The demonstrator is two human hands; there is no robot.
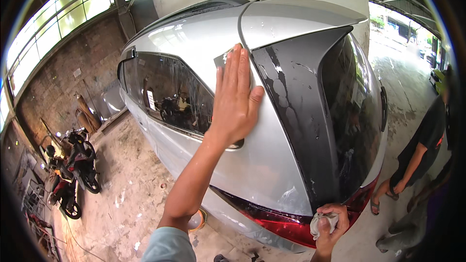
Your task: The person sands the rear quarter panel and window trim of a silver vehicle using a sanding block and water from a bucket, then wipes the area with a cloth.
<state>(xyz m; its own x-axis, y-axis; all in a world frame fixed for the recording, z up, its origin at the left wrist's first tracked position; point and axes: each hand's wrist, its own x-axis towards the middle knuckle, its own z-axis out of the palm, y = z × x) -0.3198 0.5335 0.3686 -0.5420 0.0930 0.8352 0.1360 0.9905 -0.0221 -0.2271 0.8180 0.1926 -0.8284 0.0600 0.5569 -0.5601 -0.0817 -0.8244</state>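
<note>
My left hand (236, 97) lies flat, fingers stretched upward, on the silver rear pillar of a car (264, 170), beside the seam of the tailgate. From under its fingers shows the corner of a thin grey sheet (222, 60); the rest is covered, and I cannot tell its kind. Low on the right, my right hand (337, 223) is closed around a crumpled whitish cloth (324, 224), close to the red tail light (286, 225). Water streaks and drops show on the dark trim panel (296, 111) and the rear side window (174, 92).
Several motorcycles (73, 165) stand along the left wall. A bucket (196, 221) sits on the stained floor (131, 184) below my left arm. At the right a person in dark clothes (422, 136) stands near the car's rear, with another partly visible person closer.
</note>
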